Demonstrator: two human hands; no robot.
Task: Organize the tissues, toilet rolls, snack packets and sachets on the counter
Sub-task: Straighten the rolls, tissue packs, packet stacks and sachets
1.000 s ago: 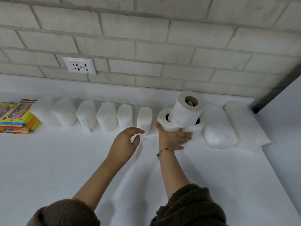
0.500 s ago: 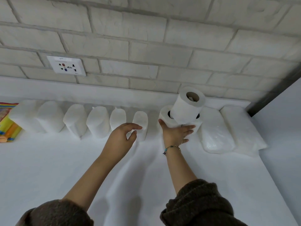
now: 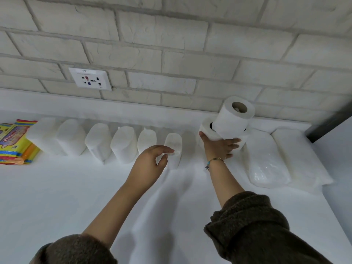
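A stack of toilet rolls [image 3: 226, 126] is set at the back of the white counter [image 3: 57, 197], right of centre, against the low ledge under the brick wall [image 3: 181, 44]. The top roll [image 3: 233, 117] is tilted, its core hole turned up & toward the camera, and it is carried on two lower rolls, of which only parts are seen. The right hand [image 3: 219, 145] is pressed flat against the front of the lower rolls — fingers spread to the right, thumb up along the left roll; nothing is gripped, the palm is simply laid on. A bracelet [image 3: 215, 161] is worn on that wrist.

The left hand [image 3: 150, 164] is held loosely curled, thumb & fingers apart, just in front of the last tissue pack [image 3: 173, 147] in a row of six white packs [image 3: 99, 141] stood upright along the ledge. Whether the fingertips are touching that pack cannot be told; nothing is enclosed by the hand.

To the right of the rolls, two flat plastic-wrapped tissue packs [image 3: 266, 162] are laid side by side, touching. At the far left edge, colourful snack packets [image 3: 13, 141] are piled — only partly in view. A wall socket [image 3: 89, 79] is mounted above the row. Dark fuzzy sleeves [image 3: 253, 225] are seen on both arms.
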